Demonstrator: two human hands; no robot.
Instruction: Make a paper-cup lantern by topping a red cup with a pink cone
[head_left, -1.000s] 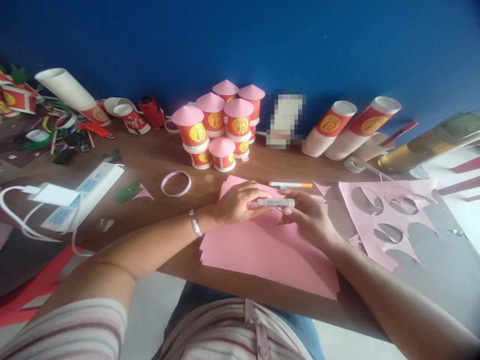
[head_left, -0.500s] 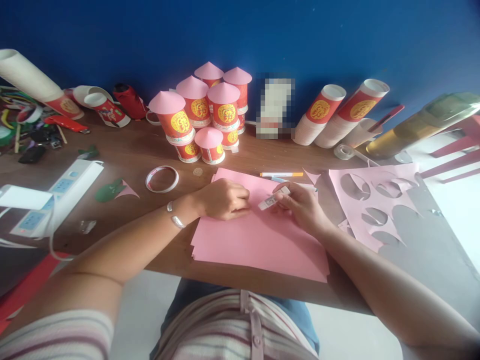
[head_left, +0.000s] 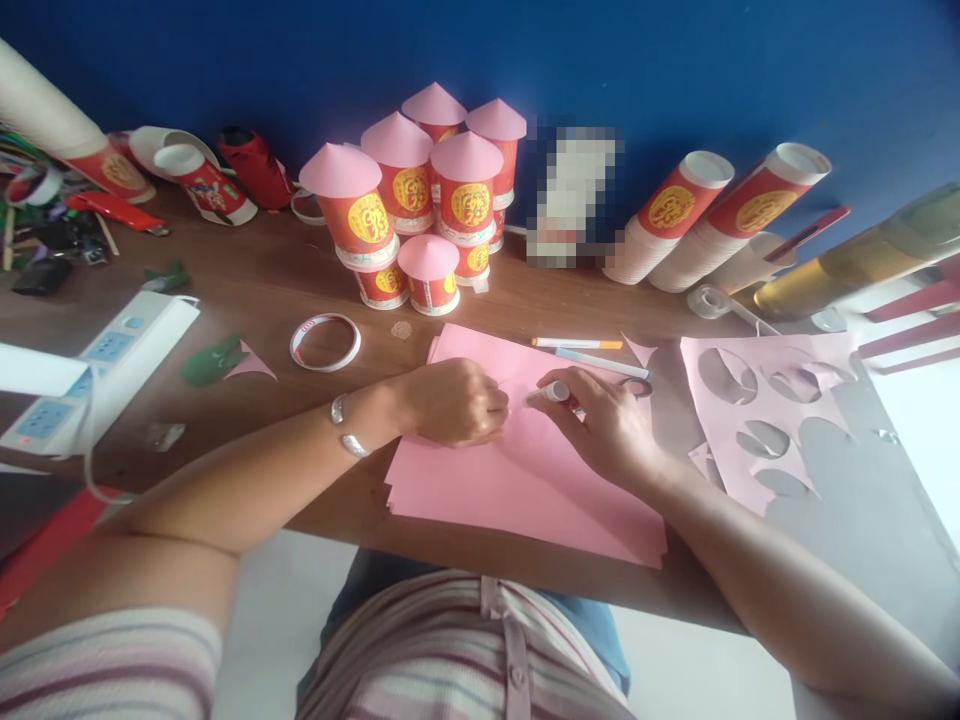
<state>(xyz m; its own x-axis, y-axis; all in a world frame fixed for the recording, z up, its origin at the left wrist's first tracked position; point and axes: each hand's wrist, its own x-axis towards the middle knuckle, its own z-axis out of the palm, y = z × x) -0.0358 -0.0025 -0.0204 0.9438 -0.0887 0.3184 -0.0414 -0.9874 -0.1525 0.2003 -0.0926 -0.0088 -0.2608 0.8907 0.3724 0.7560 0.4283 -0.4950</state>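
Note:
My left hand (head_left: 454, 402), with a silver bangle at the wrist, rests on a stack of pink paper (head_left: 517, 500). Its fingers are curled together, and whatever they hold is hidden. In the pinch of my right hand (head_left: 609, 420), above the same stack, is a small white stick (head_left: 555, 392) with a rounded end. A faint curved line shows on the paper between the hands. Dark scissors handles (head_left: 639, 386) lie beside my right hand. Just beyond it are an orange-and-white pen (head_left: 577, 343) and a light blue pen (head_left: 604, 362).
Red paper-cup towers with pink cones (head_left: 341, 215) stand at the back. A tape roll (head_left: 325, 342) and a power strip (head_left: 105, 365) lie left. Stacked cups (head_left: 667, 215) lean on the blue wall. Pink paper with cut-out holes (head_left: 810, 350) lies right.
My right hand has turned the white stick so its rounded end faces me, and has shifted slightly right. My left hand stays on the paper. The camera view has shifted slightly.

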